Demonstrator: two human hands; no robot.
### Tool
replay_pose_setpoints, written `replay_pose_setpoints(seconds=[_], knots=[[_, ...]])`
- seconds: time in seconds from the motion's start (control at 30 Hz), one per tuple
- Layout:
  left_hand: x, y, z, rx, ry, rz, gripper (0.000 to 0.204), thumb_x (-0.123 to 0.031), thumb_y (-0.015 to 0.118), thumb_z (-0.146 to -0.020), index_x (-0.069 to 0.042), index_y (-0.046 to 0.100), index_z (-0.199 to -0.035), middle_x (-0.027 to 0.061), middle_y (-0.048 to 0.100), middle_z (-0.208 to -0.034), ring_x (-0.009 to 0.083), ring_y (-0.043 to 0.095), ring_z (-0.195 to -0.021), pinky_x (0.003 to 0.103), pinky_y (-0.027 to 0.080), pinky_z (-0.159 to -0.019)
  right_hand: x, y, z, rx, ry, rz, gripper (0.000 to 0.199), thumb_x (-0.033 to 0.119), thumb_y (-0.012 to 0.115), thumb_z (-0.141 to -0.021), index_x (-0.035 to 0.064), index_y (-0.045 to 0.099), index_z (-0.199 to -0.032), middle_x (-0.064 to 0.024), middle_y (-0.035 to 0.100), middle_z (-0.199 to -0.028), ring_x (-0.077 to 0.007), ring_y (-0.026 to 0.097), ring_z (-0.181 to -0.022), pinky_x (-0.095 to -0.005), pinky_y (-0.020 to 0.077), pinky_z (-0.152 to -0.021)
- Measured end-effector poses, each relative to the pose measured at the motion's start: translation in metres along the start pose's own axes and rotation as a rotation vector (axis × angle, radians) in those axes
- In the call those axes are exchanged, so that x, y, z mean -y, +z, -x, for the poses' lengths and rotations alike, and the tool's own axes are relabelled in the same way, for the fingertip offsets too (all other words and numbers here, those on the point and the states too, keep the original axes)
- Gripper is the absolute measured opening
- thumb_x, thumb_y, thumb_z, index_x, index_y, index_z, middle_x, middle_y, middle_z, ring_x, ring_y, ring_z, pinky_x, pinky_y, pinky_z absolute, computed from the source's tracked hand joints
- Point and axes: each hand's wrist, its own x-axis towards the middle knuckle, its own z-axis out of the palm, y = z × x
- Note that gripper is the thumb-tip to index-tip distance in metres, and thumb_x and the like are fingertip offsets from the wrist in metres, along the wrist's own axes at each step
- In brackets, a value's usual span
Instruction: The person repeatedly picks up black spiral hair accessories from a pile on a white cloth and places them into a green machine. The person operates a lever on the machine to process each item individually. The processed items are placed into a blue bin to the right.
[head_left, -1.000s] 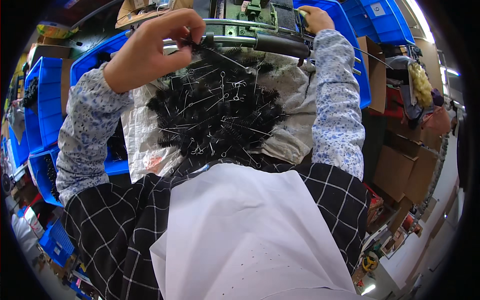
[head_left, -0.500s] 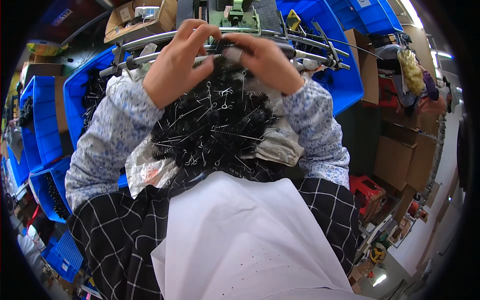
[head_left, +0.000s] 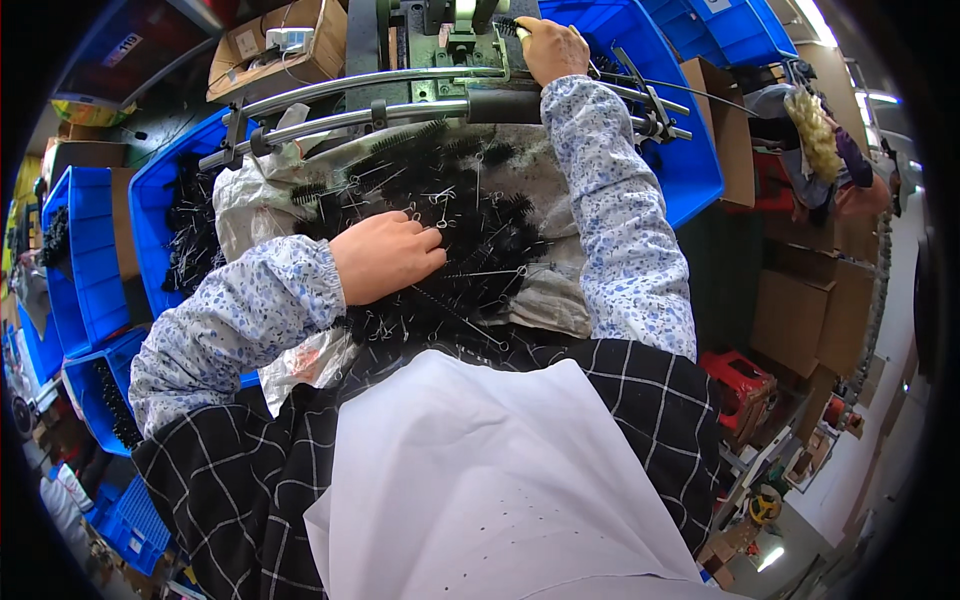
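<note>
A heap of small black bristle brushes (head_left: 470,215) with twisted wire stems lies on a grey sack (head_left: 545,300) in my lap. My left hand (head_left: 385,258) rests on the heap, its fingers curled down among the brushes and closed on one. My right hand (head_left: 553,47) reaches far forward to a green and grey machine (head_left: 440,35). It grips a black brush (head_left: 507,24) at the machine's front. Two curved metal rails (head_left: 370,100) cross between the machine and the heap.
Blue plastic bins (head_left: 90,250) with more black brushes stand to my left, and a large blue bin (head_left: 690,150) sits on the right. Cardboard boxes (head_left: 790,310) and a red stool (head_left: 740,385) stand at the right. A white apron (head_left: 480,480) covers my lap.
Half a second ago both hands met over the heap near the rails. My right hand has since gone forward to the machine, and my left hand has dropped onto the brushes.
</note>
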Motion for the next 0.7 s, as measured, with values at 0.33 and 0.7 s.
replay_pose_setpoints(seconds=[0.33,0.7], knots=[[0.005,-0.005,0.003,0.059,-0.124,0.048,0.025,-0.013,0.065,-0.066,-0.001,0.054,-0.085,0.0117,0.057,-0.077,0.0266,0.060,-0.071,0.035,0.048,-0.065,-0.010,-0.001,-0.009,0.083,-0.048,-0.029,0.027,0.022,0.057,-0.078,0.0162,0.062,-0.104,-0.0101,0.058,-0.095,-0.0275,0.056,-0.090,-0.0407,0.0440,-0.078],[0.017,-0.035,0.035,-0.084,-0.288,0.355,0.042,-0.009,0.060,-0.067,-0.008,0.045,-0.106,0.0125,0.053,-0.088,0.0314,0.058,-0.073,0.039,0.048,-0.062,-0.012,0.001,0.010,0.068,0.118,0.009,0.038,0.027,0.057,-0.073,0.0120,0.059,-0.108,-0.0085,0.060,-0.102,-0.0260,0.051,-0.104,-0.0445,0.0402,-0.080]])
